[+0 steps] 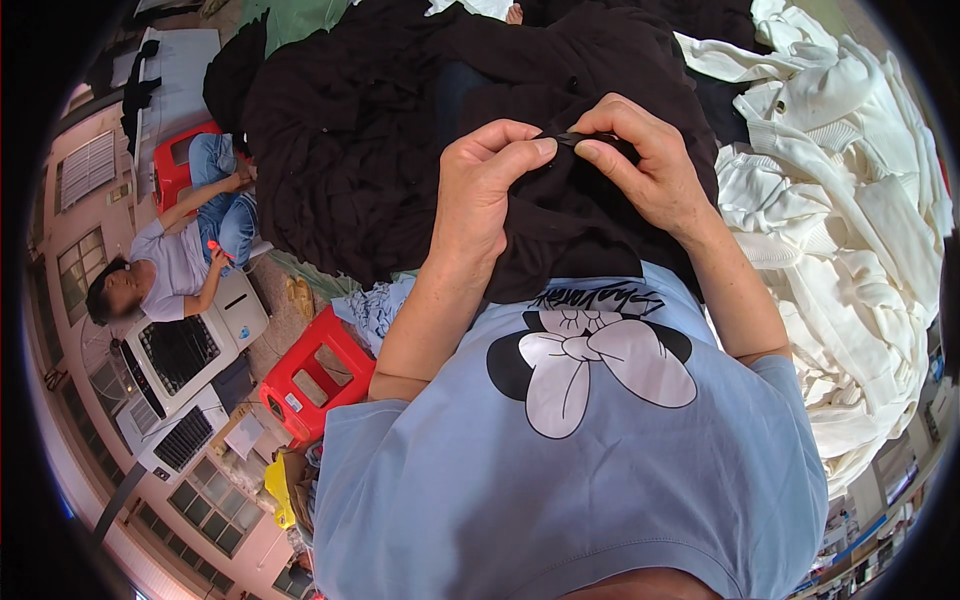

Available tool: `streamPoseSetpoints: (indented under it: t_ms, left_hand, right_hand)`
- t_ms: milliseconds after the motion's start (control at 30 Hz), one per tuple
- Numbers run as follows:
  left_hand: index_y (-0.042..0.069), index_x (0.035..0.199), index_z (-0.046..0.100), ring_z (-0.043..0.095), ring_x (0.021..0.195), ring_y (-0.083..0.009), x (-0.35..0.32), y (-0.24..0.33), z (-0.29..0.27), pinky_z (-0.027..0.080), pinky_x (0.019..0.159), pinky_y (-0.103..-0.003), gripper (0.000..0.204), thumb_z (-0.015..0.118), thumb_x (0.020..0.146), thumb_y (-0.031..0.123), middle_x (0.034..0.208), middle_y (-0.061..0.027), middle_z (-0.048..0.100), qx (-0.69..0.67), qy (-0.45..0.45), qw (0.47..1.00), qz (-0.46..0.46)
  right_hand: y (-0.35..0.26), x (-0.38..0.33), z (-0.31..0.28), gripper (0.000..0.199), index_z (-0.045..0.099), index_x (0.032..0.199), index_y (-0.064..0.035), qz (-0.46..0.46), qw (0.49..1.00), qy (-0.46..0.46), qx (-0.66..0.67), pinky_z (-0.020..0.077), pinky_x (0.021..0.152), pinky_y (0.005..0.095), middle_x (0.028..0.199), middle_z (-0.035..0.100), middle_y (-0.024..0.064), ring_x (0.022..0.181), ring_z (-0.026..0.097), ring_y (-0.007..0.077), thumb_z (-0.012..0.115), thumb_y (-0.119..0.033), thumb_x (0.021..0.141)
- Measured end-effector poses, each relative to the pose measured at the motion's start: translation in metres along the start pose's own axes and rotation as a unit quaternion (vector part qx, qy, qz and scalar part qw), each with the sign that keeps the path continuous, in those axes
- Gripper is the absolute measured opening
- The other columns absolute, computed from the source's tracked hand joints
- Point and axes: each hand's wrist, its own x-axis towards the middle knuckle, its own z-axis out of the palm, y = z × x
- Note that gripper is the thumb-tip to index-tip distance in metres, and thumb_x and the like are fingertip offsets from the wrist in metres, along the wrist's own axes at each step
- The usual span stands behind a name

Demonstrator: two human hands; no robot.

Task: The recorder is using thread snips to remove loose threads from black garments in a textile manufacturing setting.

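The garment [400,130] at twelve o'clock is black. The pile of knitwear [850,220] at three o'clock is cream-white. The stool [318,375] at eight o'clock is red.

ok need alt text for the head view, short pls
Both hands, left hand and right hand, pinch a fold of a black garment on the lap of a person in a light blue shirt. Cream garments are heaped right; another person sits left by red stools.

Garment workshop: heaped knitwear [850,200], plastic stools [315,375]
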Motion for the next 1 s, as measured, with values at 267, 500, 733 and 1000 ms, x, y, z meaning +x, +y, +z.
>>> streamPoseSetpoints:
  t_ms: [267, 500, 733, 1000]
  left_hand:
    - [-0.002, 0.085, 0.069, 0.061, 0.074, -0.0076, 0.000, -0.001, 0.001, 0.045, 0.073, -0.020, 0.009, 0.067, 0.077, 0.002, 0.079, -0.0033, 0.067, -0.006, 0.011, 1.000, -0.008]
    - [-0.002, 0.086, 0.069, 0.060, 0.075, -0.0074, 0.003, -0.004, -0.001, 0.045, 0.075, -0.020, 0.009, 0.066, 0.078, 0.002, 0.079, -0.0028, 0.067, -0.011, 0.010, 1.000, -0.012]
    - [-0.002, 0.087, 0.069, 0.060, 0.077, -0.0073, 0.002, -0.004, -0.001, 0.044, 0.077, -0.020, 0.011, 0.066, 0.078, 0.003, 0.080, -0.0029, 0.067, 0.001, -0.003, 1.000, 0.004]
    - [-0.002, 0.087, 0.069, 0.060, 0.076, -0.0070, 0.004, -0.006, -0.003, 0.044, 0.076, -0.020, 0.012, 0.066, 0.078, 0.003, 0.080, -0.0024, 0.067, -0.019, 0.004, 1.000, -0.011]
  right_hand:
    - [0.004, -0.002, -0.002, 0.011, 0.062, 0.093, -0.0011, 0.016, 0.998, -0.006, 0.068, 0.0446, 0.066, 0.0257, 0.082, 0.059, 0.0048, 0.074, 0.057, 0.0146, 0.065, -0.010, 0.088]
    - [-0.009, -0.001, -0.003, 0.018, 0.061, 0.101, 0.0003, 0.072, 0.987, 0.007, 0.141, 0.0450, 0.076, 0.0233, 0.091, 0.060, 0.0045, 0.083, 0.057, 0.0115, 0.065, -0.011, 0.088]
    - [-0.016, 0.005, -0.004, 0.020, 0.062, 0.100, -0.0014, 0.059, 0.995, -0.046, 0.068, 0.0475, 0.068, 0.0237, 0.091, 0.062, 0.0057, 0.081, 0.061, 0.0120, 0.067, -0.005, 0.081]
    - [-0.012, 0.003, -0.005, 0.013, 0.062, 0.092, -0.0003, 0.016, 0.996, -0.058, 0.067, 0.0455, 0.064, 0.0246, 0.084, 0.060, 0.0058, 0.075, 0.060, 0.0145, 0.064, -0.001, 0.078]
